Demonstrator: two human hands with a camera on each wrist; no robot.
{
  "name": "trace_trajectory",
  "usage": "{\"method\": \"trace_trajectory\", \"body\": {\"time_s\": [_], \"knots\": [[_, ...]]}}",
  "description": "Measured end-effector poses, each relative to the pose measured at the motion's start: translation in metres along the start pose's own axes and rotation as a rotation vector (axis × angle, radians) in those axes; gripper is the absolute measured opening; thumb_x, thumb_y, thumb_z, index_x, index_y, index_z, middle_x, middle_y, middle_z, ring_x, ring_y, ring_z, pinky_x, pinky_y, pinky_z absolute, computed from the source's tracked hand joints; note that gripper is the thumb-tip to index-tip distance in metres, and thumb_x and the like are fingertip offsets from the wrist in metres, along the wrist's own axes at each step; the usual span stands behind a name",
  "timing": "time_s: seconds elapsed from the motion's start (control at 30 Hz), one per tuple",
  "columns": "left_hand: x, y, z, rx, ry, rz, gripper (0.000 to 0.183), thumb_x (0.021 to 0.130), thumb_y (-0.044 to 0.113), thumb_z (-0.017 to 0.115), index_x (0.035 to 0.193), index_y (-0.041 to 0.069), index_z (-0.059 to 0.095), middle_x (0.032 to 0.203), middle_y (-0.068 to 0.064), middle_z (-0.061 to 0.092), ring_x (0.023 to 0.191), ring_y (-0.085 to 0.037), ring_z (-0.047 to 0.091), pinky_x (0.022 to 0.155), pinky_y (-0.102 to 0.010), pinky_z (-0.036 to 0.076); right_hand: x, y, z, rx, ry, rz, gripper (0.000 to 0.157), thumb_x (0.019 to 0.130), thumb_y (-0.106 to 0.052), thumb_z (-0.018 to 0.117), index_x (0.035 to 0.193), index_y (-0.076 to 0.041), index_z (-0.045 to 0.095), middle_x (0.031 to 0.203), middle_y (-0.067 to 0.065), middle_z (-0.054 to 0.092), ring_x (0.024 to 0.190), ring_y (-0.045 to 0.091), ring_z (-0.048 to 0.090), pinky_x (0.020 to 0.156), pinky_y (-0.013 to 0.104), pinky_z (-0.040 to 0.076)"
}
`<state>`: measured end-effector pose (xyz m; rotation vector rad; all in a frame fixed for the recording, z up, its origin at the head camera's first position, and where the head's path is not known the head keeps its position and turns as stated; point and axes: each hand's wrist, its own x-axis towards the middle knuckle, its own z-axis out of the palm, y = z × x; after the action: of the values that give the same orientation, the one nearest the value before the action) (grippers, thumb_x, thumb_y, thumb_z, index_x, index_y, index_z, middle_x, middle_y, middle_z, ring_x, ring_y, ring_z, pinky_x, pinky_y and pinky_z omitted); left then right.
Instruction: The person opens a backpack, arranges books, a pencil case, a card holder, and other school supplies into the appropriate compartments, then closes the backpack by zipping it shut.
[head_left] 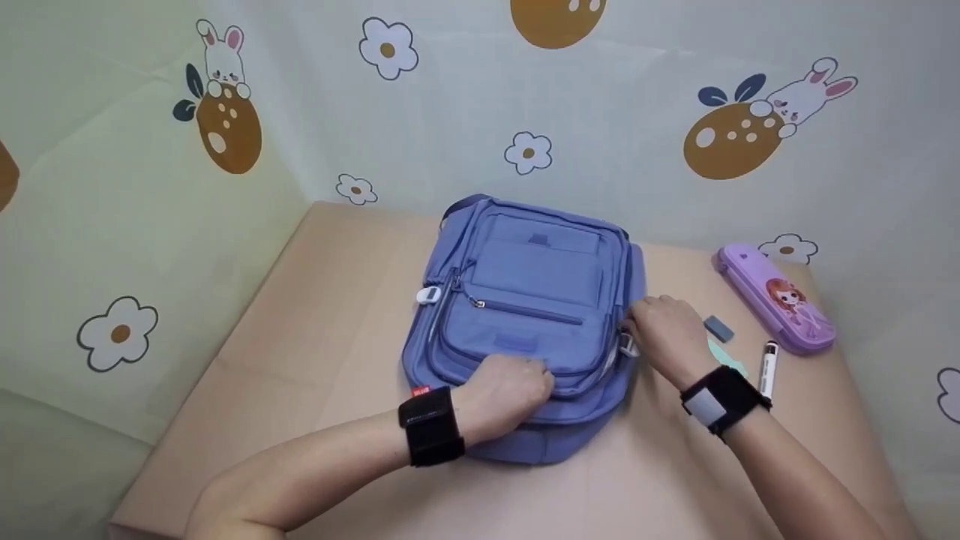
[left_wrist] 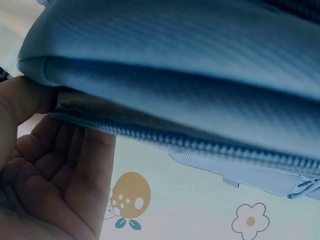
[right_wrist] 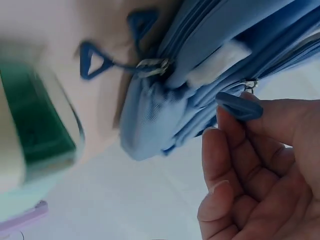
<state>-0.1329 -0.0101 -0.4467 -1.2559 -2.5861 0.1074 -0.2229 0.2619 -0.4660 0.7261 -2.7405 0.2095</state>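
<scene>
A blue backpack (head_left: pixel 536 274) lies front side up on the table, its front pocket partly unzipped. My left hand (head_left: pixel 504 397) is at the lower front of the bag. In the left wrist view its thumb and fingers pinch the pocket's zippered edge (left_wrist: pixel 200 146), with a gap showing above the zipper teeth. At the bag's right side is my right hand (head_left: pixel 671 337). Its thumb and index finger pinch a blue loop-shaped zipper pull (right_wrist: pixel 240 106), seen in the right wrist view. Two other zipper pulls (right_wrist: pixel 92 61) hang from the bag nearby.
Right of the bag, a purple pencil case (head_left: pixel 776 300) with a cartoon girl lies near a small grey-blue block (head_left: pixel 718 328). A flat mint-green piece (head_left: pixel 726 358) and a white pen-like item (head_left: pixel 769 367) are beside my right wrist. Patterned cloth (head_left: pixel 450 112) hangs behind the table (head_left: pixel 337 300).
</scene>
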Motion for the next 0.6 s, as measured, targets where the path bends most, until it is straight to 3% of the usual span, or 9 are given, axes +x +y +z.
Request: {"method": "trace_trajectory", "body": {"time_s": [0.13,0.27,0.43,0.53,0.6], "knots": [[0.000,0.001,0.003,0.020,0.019,0.001,0.017,0.086,0.004,0.066,0.076,0.016,0.062,0.072,0.004,0.060,0.059,-0.012,0.059,0.044,-0.029,0.049,0.024,0.016,0.009,-0.082,-0.003,0.005,0.021,0.092,-0.008,0.067,0.074,-0.002,0.059,0.072,0.017,0.062,0.065,0.039,0.057,0.058,0.052,0.045],[0.000,0.002,0.003,0.016,0.002,-0.006,0.017,0.087,0.004,0.066,0.077,0.016,0.063,0.072,0.004,0.060,0.060,-0.011,0.059,0.045,-0.028,0.049,0.034,0.023,0.015,-0.080,0.003,0.014,0.019,0.090,-0.007,0.066,0.075,0.000,0.059,0.072,0.020,0.063,0.065,0.042,0.058,0.058,0.055,0.046],[-0.001,0.000,0.001,-0.027,-0.029,-0.009,0.017,0.087,0.003,0.067,0.076,0.016,0.064,0.074,0.004,0.061,0.061,-0.012,0.059,0.045,-0.029,0.048,0.031,0.019,0.018,-0.052,0.013,0.020,0.017,0.089,-0.008,0.069,0.077,0.000,0.061,0.074,0.019,0.062,0.069,0.041,0.058,0.061,0.054,0.046],[-0.002,-0.003,0.000,-0.080,-0.037,-0.027,0.018,0.094,0.011,0.067,0.076,0.016,0.065,0.075,0.004,0.060,0.062,-0.012,0.059,0.046,-0.029,0.048,0.023,0.017,0.018,-0.031,0.040,-0.007,0.012,0.088,-0.008,0.072,0.088,0.002,0.065,0.083,0.020,0.064,0.078,0.041,0.059,0.066,0.054,0.047],[-0.002,-0.005,-0.002,-0.113,-0.035,-0.040,0.021,0.098,0.019,0.067,0.077,0.016,0.066,0.075,0.005,0.060,0.063,-0.012,0.060,0.047,-0.028,0.049,0.015,0.014,0.016,-0.004,0.059,-0.046,0.019,0.087,-0.008,0.073,0.101,0.004,0.068,0.093,0.021,0.065,0.087,0.042,0.060,0.073,0.055,0.050]]}}
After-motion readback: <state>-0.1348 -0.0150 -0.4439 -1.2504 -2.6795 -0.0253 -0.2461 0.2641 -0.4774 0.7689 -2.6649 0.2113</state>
